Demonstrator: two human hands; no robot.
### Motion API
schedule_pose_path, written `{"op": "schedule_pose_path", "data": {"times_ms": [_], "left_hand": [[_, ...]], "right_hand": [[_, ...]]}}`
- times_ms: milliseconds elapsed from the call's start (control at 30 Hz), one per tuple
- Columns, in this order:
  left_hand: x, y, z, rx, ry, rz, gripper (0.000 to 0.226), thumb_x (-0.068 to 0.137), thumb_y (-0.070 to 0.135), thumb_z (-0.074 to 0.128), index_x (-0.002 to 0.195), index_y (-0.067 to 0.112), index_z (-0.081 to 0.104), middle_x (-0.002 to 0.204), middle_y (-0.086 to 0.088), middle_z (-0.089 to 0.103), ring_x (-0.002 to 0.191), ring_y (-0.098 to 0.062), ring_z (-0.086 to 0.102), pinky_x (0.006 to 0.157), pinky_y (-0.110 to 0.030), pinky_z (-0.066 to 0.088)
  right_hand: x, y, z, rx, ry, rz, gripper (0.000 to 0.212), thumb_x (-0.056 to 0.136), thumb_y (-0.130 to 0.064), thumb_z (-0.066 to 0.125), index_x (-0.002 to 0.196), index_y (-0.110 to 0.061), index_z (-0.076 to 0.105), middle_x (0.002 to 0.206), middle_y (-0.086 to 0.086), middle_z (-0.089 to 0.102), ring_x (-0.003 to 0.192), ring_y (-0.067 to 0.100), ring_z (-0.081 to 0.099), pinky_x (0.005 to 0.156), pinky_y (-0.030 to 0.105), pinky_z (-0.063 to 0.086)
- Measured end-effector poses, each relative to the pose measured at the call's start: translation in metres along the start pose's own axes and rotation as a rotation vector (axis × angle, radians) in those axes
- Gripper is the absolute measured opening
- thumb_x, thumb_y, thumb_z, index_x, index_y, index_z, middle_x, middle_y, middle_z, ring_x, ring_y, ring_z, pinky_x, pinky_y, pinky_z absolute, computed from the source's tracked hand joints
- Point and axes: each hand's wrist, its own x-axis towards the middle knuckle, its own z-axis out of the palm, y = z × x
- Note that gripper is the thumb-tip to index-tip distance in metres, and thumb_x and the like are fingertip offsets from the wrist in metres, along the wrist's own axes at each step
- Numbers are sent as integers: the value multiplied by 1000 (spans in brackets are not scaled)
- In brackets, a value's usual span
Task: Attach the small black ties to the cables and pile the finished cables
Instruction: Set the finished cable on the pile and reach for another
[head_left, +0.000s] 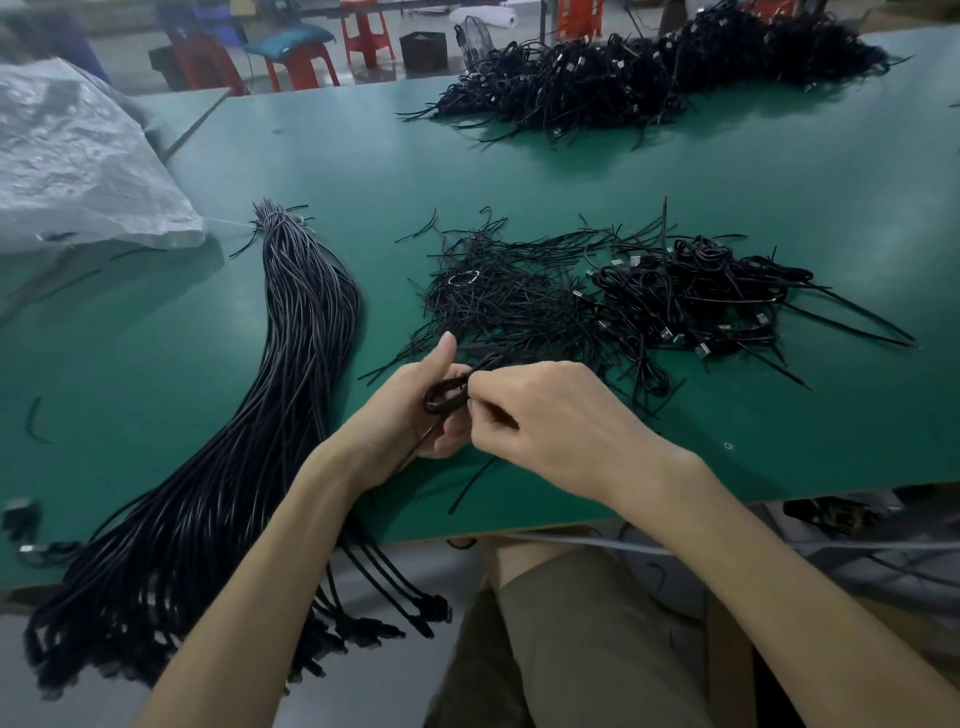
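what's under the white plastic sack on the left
The green table, with a few loose black ties at its edge. Anything further beneath the sack is covered.

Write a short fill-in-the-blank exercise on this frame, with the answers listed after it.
1. The left hand and right hand together hold one coiled ____.
2. The top of the table is ____.
3. The long cable bundle lies on the person's ____ side.
Missing words: cable; green; left.
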Motion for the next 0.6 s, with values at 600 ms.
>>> {"op": "schedule_pose_path", "data": {"times_ms": [600], "left_hand": [[1,-6,1,-40,-134,111,16,95,19,63,102,6,70,91,-20,72,82,-34,74,71,-39,61]], "right_hand": [[-14,19,12,614,40,250,33,97,-14,59,65,-19,58,58,-5,61,52,11,53,52,26,41]]}}
